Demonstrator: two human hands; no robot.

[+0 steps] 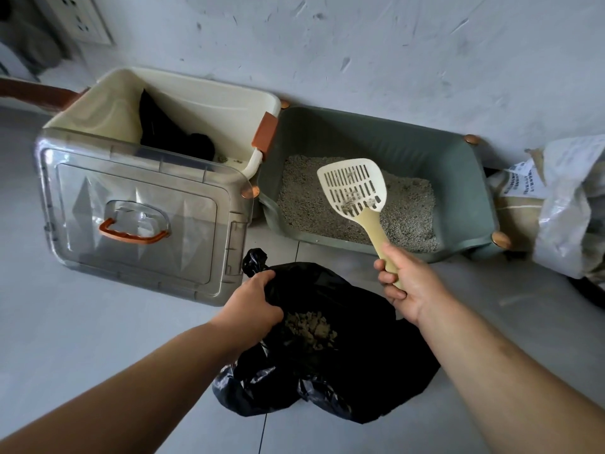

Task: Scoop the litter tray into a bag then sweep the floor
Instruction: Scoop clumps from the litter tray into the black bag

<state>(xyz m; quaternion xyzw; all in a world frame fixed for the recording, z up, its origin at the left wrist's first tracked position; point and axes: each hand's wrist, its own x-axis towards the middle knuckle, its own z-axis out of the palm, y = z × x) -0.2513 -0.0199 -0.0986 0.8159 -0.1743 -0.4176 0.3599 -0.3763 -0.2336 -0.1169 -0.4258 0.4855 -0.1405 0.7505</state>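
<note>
A green litter tray (458,178) with grey litter (314,204) stands against the wall. My right hand (409,283) grips the tan handle of a white slotted scoop (352,186), held over the tray with a few litter bits on its blade. A black plastic bag (334,371) lies open on the floor in front of the tray, with clumps of litter (311,329) inside. My left hand (252,306) grips the bag's left rim and holds it open.
A cream bin (203,99) with a clear hinged lid (137,217) and orange handle stands left of the tray, something black inside it. A crumpled sack (563,204) leans at the right. Grey tiled floor (82,322) surrounds the bag. A wall socket (82,21) is at top left.
</note>
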